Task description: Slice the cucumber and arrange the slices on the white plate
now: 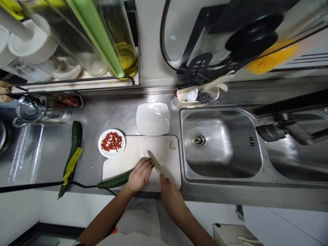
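A white cutting board lies on the steel counter, with a long green cucumber across its front left part. My left hand is closed over the cucumber's right end, fingers bent close to the blade. In my right hand is a kitchen knife, its blade pointing away from me and set against the cucumber's end by my left fingertips. A small pale cut piece of cucumber rests at the board's far right corner.
Behind the board stands an empty white square plate. A small white dish of red goji berries overlaps the board's left corner. Another cucumber with a yellow label lies left. The sink borders the right; a dark cable crosses the front left.
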`<state>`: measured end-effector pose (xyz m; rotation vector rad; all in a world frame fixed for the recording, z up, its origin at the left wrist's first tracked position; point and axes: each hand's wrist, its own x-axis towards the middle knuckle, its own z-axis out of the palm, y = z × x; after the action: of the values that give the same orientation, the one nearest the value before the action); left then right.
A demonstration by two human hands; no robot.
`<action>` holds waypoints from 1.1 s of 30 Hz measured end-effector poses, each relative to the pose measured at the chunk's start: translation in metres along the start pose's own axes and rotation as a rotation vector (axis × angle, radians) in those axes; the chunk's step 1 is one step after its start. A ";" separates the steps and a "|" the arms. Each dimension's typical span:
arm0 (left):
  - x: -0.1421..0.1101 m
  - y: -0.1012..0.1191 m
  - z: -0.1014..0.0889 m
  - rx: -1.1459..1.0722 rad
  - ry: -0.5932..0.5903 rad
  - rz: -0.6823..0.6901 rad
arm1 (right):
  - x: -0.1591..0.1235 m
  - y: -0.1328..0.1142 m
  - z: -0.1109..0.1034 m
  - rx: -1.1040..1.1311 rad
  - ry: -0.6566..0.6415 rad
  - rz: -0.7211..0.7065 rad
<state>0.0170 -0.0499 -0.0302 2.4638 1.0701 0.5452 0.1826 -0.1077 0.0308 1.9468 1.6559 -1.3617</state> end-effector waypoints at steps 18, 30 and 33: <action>0.002 0.001 -0.003 -0.006 -0.031 -0.015 | -0.024 0.007 -0.007 -0.075 0.037 0.029; 0.002 0.001 -0.002 -0.005 -0.016 -0.004 | -0.047 0.004 -0.010 -0.068 -0.041 0.044; 0.003 0.001 -0.003 -0.003 -0.014 -0.007 | -0.048 0.003 -0.013 -0.067 -0.062 0.054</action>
<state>0.0181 -0.0484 -0.0266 2.4568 1.0717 0.5265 0.1953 -0.1308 0.0727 1.8789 1.5876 -1.3164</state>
